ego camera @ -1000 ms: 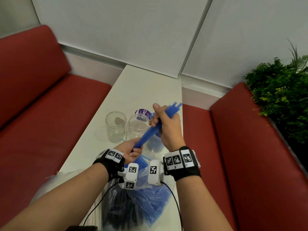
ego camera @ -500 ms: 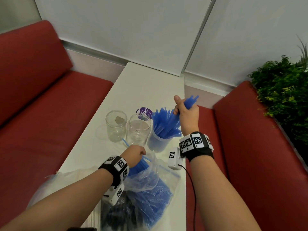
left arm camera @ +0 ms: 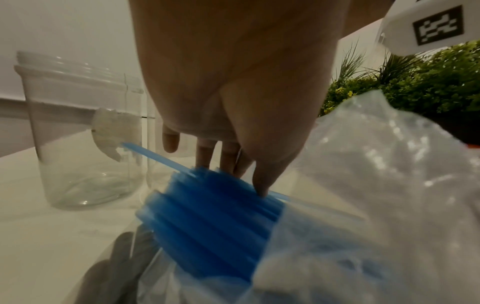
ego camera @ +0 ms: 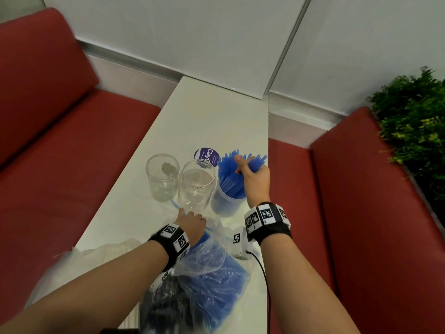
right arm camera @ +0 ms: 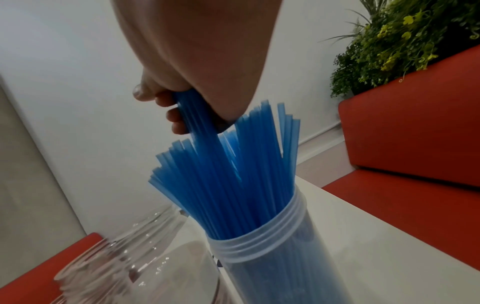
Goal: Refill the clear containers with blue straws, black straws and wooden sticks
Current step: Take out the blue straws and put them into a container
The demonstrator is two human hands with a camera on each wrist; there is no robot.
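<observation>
Right hand point(ego camera: 255, 183): its grip is closed on a bunch of blue straws point(right arm camera: 200, 121), held at their upper part over the right jar point(right arm camera: 270, 242), their lower ends down among those already standing inside.
Left hand point(ego camera: 192, 224): fingers straight, tips resting on the straw ends point(left arm camera: 207, 216) at the mouth of the bag point(left arm camera: 363, 185); it holds nothing yet.
Jars: three in a row on the desk point(ego camera: 204, 116). The right one is packed with blue straws; the middle jar point(ego camera: 196, 186) and left jar point(ego camera: 162, 177) hold none.
Bags: the blue-straw bag lies at the near edge, a dark bundle point(ego camera: 166, 307) beside it that looks like the black straws. Wooden sticks: I cannot make them out.
Stray: one blue straw point(ego camera: 177, 206) lies loose on the desk by the jars.
Stage: blue refill looks close to done; black straws and sticks are still to do.
Risk, spill: the right jar is crowded, so a bunch let go too high may fan out and drop straws over the rim.
Risk, tipping: pushing the bunch down at a slant could nudge that jar, which stands near the desk's right edge, or knock it into the middle jar.
Risk, bag: pulling straws with only one hand could drag the slack bag towards the jars and scatter more loose ones.
</observation>
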